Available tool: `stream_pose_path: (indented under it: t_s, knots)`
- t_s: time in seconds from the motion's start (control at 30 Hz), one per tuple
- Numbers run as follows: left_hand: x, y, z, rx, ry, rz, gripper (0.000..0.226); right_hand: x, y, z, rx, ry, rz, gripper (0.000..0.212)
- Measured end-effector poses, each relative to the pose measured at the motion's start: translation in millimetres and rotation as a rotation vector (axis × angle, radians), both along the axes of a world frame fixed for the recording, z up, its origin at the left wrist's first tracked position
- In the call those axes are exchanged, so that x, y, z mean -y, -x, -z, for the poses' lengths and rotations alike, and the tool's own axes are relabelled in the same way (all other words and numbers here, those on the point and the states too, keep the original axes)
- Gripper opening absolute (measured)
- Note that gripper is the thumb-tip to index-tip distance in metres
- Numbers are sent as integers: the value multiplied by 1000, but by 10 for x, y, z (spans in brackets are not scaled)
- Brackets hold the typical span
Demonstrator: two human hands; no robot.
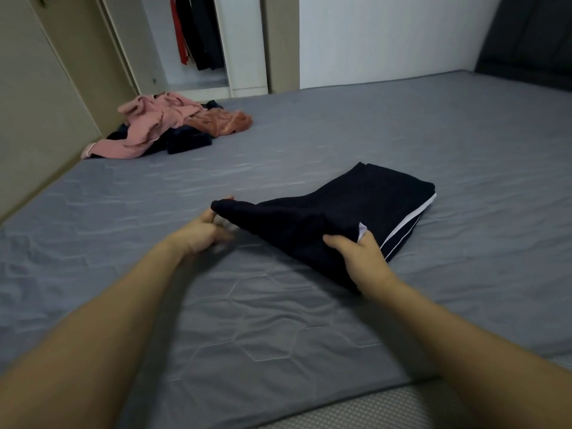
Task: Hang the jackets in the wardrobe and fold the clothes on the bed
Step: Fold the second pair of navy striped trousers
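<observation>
Pink and rust-coloured clothes lie in a loose pile [167,125] at the far left corner of the bed [278,305], mixed with a few dark pieces and well apart from the hands. Behind the pile, the wardrobe [198,41] stands open, with dark jackets [201,32] and one red piece hanging inside. The bed is covered with a grey quilted sheet stitched in hexagon shapes, lightly wrinkled. Nearer the camera, the left hand [201,230] pinches the left corner of a dark navy garment [334,212] between thumb and fingertips, lifting that corner just off the sheet; the lower fingers are blurred, so how they lie cannot be told. The garment stretches from that corner toward the right, partly folded, with its far end resting flat on the bed and a thin white stripe showing along its right edge. The right hand [362,255] grips the near edge of the garment, thumb on top and fingers curled underneath, beside a small patch of white lining. Both bare forearms reach in from the bottom of the view.
</observation>
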State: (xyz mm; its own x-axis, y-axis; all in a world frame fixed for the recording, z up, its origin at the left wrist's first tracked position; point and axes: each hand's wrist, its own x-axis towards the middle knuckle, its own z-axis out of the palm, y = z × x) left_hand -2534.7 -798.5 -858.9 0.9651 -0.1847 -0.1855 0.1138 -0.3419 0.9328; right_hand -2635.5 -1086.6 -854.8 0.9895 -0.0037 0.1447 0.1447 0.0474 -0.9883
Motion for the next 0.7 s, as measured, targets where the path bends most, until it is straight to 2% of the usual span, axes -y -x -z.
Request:
stream_pose_path:
  t_s: [0.07,0.2,0.33,0.4,0.5,0.53,0.57,0.63,0.7]
  knots:
    - [282,-199,-131,27,42,-25,69,120,-75,-6,-20,-85,-2,23]
    - [914,-690,-462,76,35,-42,18,525,-346,-82,-45,-236,128,20]
    - [1696,-1164,-712,203,-22,-18,6,1132,-780,-166,-64,-203,346,14]
    - [2105,-1395,-682,270,-84,-1,3,1405,-1021,-118,-120,-165,463,21]
    - [2583,-1745,-461,314,-205,-4,9,1690,-1360,58,-306,149,683,45]
    - [2664,-1835,-363,322,-252,-18,11,1730,-1434,105,-341,134,722,46]
    - [2746,-1936,-237,323,-294,-37,13,1776,-1518,184,-352,68,711,42]
    - [2873,-2127,13,299,-360,-73,23,1833,-1631,360,-331,-101,685,21]
    - [2945,-2269,234,251,-481,-95,40,1870,-1697,538,-274,-109,716,12]
